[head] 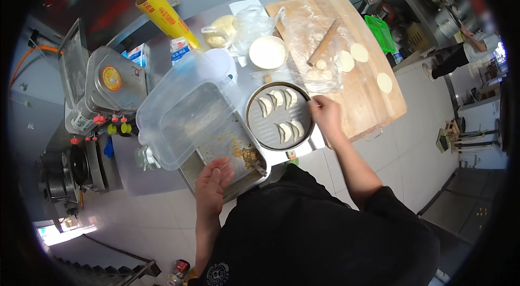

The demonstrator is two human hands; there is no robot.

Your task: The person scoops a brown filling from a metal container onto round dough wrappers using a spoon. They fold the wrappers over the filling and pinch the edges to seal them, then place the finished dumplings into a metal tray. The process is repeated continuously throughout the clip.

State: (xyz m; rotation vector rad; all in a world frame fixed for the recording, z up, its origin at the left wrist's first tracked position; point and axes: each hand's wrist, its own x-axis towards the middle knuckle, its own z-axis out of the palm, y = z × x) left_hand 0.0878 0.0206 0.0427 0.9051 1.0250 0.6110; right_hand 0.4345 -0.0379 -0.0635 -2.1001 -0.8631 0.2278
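Note:
My left hand hovers with fingers apart above the near end of a rectangular metal tray; nothing is in it. Brown filling lies in that tray beside a utensil. A clear plastic lid covers part of the tray's far left side. To the right is a round metal pan with several crescent-shaped dumplings in two groups. At the pan's right rim, my right hand has its fingers curled on the edge; its fingertips are partly hidden.
A wooden board holds flat dough wrappers, a rolling pin and dough pieces under plastic film. Behind the pan stands a bowl of flour. A yellow film roll leans at back left. Another person stands far right.

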